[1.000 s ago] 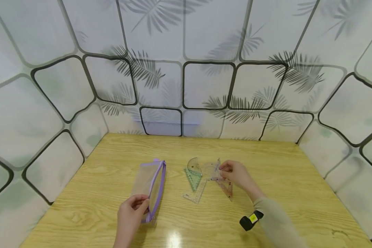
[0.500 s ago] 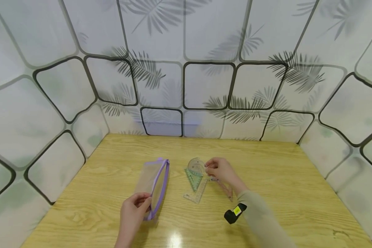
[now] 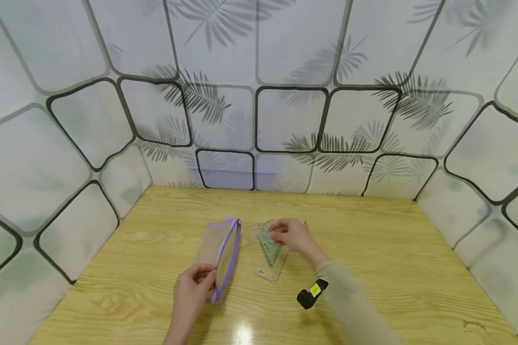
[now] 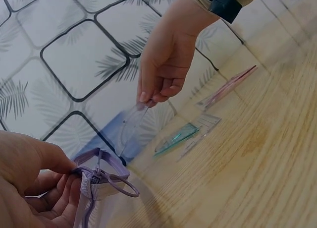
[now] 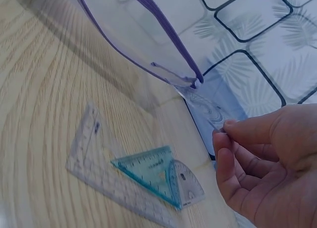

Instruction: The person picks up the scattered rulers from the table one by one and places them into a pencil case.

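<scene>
My left hand [image 3: 192, 287] pinches the open edge of a see-through zip pouch [image 3: 207, 242] with purple trim, its mouth facing right. In the left wrist view the zip end [image 4: 96, 176] sits by the thumb. My right hand [image 3: 294, 237] pinches a clear protractor [image 5: 205, 106] between thumb and fingertips, above the table and just right of the pouch mouth. Below it lie a green set square [image 5: 153, 168], a small clear protractor [image 5: 190, 186] and a clear set square [image 5: 99, 178], overlapping. A pink set square [image 4: 230, 85] is mostly hidden behind my right hand in the head view.
The wood-grain table [image 3: 371, 239] meets patterned curtain walls [image 3: 291, 120] at the back and both sides. A black device with a yellow label [image 3: 312, 293] is strapped to my right wrist.
My right hand has moved left with the clear protractor, from the right of the rulers toward the pouch. My left hand has shifted the pouch slightly right and away from me.
</scene>
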Demonstrator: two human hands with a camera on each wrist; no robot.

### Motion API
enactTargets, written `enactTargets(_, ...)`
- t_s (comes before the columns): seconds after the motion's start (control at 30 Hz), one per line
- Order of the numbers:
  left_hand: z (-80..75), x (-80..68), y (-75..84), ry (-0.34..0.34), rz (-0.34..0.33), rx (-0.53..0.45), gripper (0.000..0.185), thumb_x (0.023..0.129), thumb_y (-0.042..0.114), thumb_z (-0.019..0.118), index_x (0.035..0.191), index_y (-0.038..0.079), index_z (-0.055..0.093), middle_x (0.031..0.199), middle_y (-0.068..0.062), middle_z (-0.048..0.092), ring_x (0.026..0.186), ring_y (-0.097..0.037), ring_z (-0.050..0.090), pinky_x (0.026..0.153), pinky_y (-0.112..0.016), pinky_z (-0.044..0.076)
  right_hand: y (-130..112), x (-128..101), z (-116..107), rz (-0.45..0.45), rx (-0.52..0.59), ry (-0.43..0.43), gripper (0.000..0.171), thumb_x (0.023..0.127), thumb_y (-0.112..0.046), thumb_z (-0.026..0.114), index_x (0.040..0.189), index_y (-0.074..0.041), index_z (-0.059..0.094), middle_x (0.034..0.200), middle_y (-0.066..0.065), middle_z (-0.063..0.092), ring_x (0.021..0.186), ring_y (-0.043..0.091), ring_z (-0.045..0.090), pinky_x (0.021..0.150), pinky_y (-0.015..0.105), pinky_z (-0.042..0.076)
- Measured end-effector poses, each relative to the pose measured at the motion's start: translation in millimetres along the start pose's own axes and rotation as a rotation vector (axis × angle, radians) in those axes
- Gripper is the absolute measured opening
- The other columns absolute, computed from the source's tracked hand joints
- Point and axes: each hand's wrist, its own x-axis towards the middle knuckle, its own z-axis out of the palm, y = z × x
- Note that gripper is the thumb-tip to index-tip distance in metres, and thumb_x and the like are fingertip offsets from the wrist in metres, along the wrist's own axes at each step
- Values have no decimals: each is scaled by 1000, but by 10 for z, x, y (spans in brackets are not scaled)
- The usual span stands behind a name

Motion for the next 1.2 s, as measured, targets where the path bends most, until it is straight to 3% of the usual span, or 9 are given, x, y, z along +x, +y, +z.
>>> enactTargets(0.37,38,53,18,2,16,-22,16,87,2,68,100,-8,71,90,-19,73,69,-8,64,60,-12,58,-105,66,151,-18,5,-64,23,96,-12,63,118,-6,68,104,19,71,93,34,69,82,42,63)
enactTargets(0.77,79,59,39,2,14,-36,17,87,1,68,101,-8,70,92,-20,73,70,-8,64,60,-12,58,-174,138,420,-82,54,-94,22,93,-5,65,113,4,65,94,20,73,86,35,71,76,43,64)
enactTargets(1.2,78,32,80,12,-5,-66,18,88,2,68,102,-8,70,93,-20,73,70,-7,64,62,-14,59,-182,138,587,-90,67,-107,17,92,-5,65,108,2,66,92,18,72,75,19,70,74,40,65)
